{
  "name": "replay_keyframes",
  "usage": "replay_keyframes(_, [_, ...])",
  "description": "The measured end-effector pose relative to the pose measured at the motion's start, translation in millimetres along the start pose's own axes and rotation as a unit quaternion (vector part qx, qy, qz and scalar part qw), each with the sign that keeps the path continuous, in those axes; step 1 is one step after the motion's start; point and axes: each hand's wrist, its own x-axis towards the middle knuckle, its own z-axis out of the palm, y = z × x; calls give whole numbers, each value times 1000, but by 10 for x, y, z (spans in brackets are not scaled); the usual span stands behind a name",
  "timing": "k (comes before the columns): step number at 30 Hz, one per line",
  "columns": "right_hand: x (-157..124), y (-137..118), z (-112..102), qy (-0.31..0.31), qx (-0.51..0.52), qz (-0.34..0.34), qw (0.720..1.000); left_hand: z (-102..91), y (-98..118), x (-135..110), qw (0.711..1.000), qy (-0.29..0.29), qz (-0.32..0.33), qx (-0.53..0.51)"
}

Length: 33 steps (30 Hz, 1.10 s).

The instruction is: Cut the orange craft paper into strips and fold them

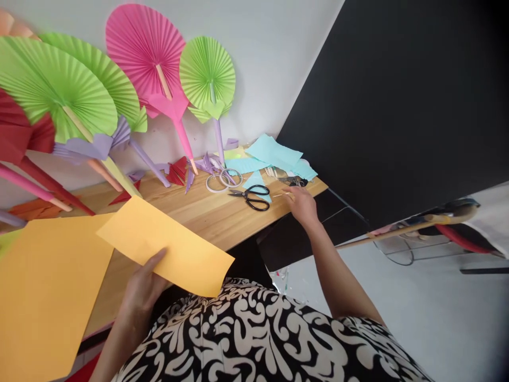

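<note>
fingers (156, 258) pinching: left hand (146, 286) yellow paper (175, 241), right hand (303, 206) thin stick (279, 195) near table edge (263, 220); bare wood (186, 207) beyond paper.

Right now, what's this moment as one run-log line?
left hand: holds smaller yellow sheet | right hand: at thin stick, grip unclear | scissors: on table

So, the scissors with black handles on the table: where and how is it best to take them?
Best grip the scissors by the black handle loops, coming from the person's right. They lie flat, loops toward the right hand and blades pointing left, so this approach probably keeps clear of the blades.
</note>
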Motion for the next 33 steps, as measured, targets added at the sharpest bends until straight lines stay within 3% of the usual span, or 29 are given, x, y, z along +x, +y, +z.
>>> replay_keyframes(5, [157,209,181,-52,-52,8,997,-44,-27,20,1000,10,9,-2])
replay_keyframes(10, [183,169,296,-44,-77,57,994,-40,-46,21,1000,17,-3,0])
replay_keyframes(16, [522,115,381,-9,-84,93,992,-3,-23,-22,999,36,-1,6])
replay_keyframes(21, [624,17,399,4,-62,29,998,-52,-26,-12,1000,10,-12,-12])
replay_keyframes(25, [692,-57,421,-50,-62,-39,996,-11,1,-44,999,22,-22,-14])
replay_keyframes(33, [1160,-270,439,-163,-83,-91,979,49,29,-84,999,16,-17,-36])
